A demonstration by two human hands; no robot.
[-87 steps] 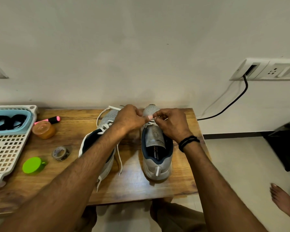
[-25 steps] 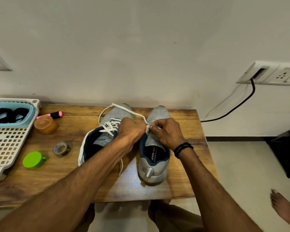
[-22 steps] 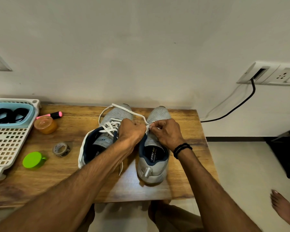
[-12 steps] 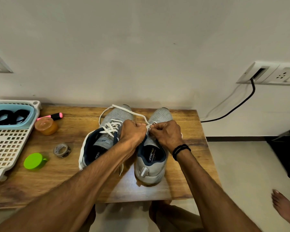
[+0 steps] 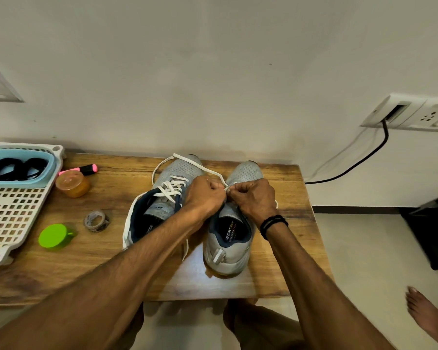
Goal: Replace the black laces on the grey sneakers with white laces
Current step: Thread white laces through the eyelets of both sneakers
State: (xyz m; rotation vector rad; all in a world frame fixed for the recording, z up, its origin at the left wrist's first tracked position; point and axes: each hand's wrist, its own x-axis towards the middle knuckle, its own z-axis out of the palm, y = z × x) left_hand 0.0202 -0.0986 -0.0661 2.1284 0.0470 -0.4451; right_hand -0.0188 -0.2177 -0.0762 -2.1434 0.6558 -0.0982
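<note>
Lace point(image 5: 200, 166) stays pinched between left hand point(image 5: 204, 197) and right hand point(image 5: 255, 199) over grey sneaker point(image 5: 226, 258).

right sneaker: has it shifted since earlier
Yes. The right sneaker turned on the wooden table: heel toward the left sneaker, toe toward the table's right edge.

Left grip point(image 5: 204, 195), right grip point(image 5: 254, 200) both pinch white lace point(image 5: 192, 164) over right sneaker point(image 5: 226, 251). Left sneaker point(image 5: 173, 170) already white-laced. Both on counter point(image 5: 283, 261). Tape roll point(image 5: 96, 221), green cap point(image 5: 52, 235) at left.
</note>
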